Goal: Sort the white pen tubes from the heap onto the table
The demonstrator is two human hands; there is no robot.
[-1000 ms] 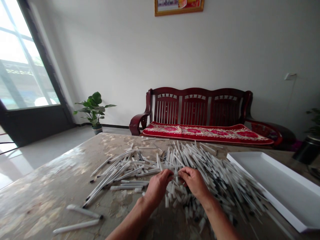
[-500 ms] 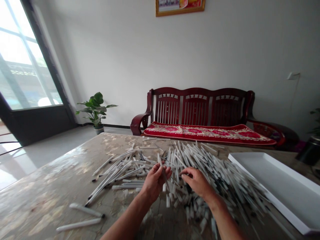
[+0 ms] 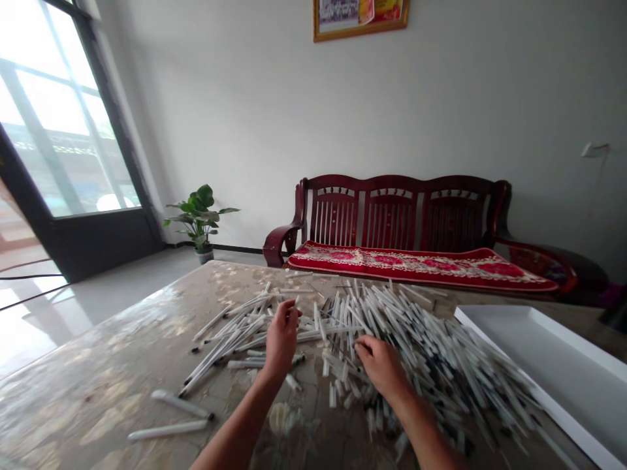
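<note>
Slim white pen-like sticks, many with dark ends, lie in a large heap (image 3: pixel 392 313) on the table and in a looser group (image 3: pixel 215 359) to the left. My left hand (image 3: pixel 281 336) is over the right side of that looser group, fingers curled together; a small pale tip shows by them, but what they hold is hidden. My right hand (image 3: pixel 382 365) is closed in a pinch at the heap's near side, and I cannot make out what is in it. Short whitish cap-like pieces (image 3: pixel 343 391) lie just left of it.
A shallow white tray (image 3: pixel 563 365) stands at the table's right. Two separate white sticks, one of them here (image 3: pixel 166 429), lie at the near left of the patterned table (image 3: pixel 88 391). Beyond are a dark red wooden bench (image 3: pixel 386 219) and a potted plant (image 3: pixel 198 215).
My left hand has moved left, away from my right hand, and the white stick upright in it earlier no longer shows clearly. My right hand stays by the heap. The view has shifted slightly.
</note>
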